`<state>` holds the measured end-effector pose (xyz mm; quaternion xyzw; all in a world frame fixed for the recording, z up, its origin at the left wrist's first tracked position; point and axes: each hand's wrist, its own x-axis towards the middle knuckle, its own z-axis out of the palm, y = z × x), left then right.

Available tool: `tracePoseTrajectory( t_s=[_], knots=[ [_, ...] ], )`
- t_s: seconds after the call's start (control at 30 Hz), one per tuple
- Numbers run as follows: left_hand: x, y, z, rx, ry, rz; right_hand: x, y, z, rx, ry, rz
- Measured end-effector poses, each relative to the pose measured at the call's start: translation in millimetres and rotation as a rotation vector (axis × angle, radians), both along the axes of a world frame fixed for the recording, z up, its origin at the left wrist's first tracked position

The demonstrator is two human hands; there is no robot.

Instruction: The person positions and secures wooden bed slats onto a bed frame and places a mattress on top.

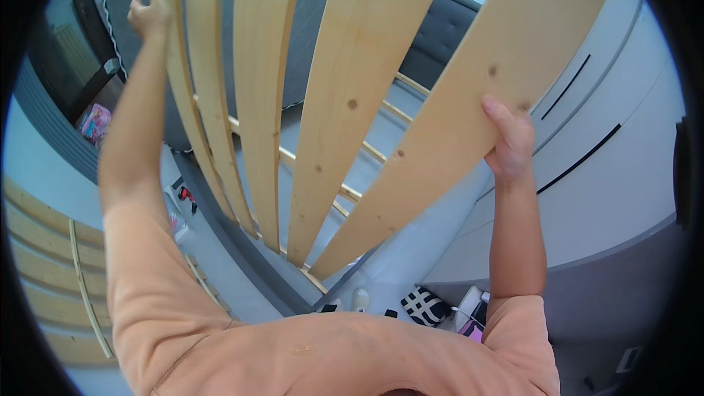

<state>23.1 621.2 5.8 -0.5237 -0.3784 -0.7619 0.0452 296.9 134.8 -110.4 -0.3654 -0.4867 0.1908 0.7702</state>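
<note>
A slatted bed base [352,103] of pale, knotty wooden slats is held up tilted in front of me. My left hand [149,16] is at the outer edge of its leftmost slat, high on the left, with the fingers partly hidden and curled there. On the right, my right hand [507,136] grips the edge of the widest, nearest slat, its thumb on the face and its other fingers behind. Thin wooden battens [287,155] show across the gaps behind the slats. The slats' lower ends reach down by the grey bed frame rail [253,268].
Behind the slats stands a dark grey mattress [136,48]. A tufted grey headboard [444,33] is at the back. White cabinet fronts [587,125] line the right. Another slatted panel [55,279] is at lower left. A red-and-black tool [187,196] and a patterned cushion [425,306] lie low down.
</note>
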Motion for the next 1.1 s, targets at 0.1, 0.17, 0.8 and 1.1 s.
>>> tracePoseTrajectory(
  t_s=[0.1,0.17,0.8,1.1],
  knots=[
    [85.8,-156.2,-120.0,0.214,0.144,-0.802,1.5,-4.2,-4.2,0.009,-0.012,-0.021],
    [114.4,-248.0,-186.8,0.193,0.050,-1.121,-2.3,1.4,-5.6,0.001,-0.017,-0.046],
    [189.5,-249.5,-275.6,-0.330,0.136,-0.698,67.1,33.3,-52.0,0.021,0.046,0.037],
    [217.9,-231.3,-291.5,-0.483,0.184,-0.672,107.2,53.4,-78.2,-0.027,0.151,0.031]
  ],
)
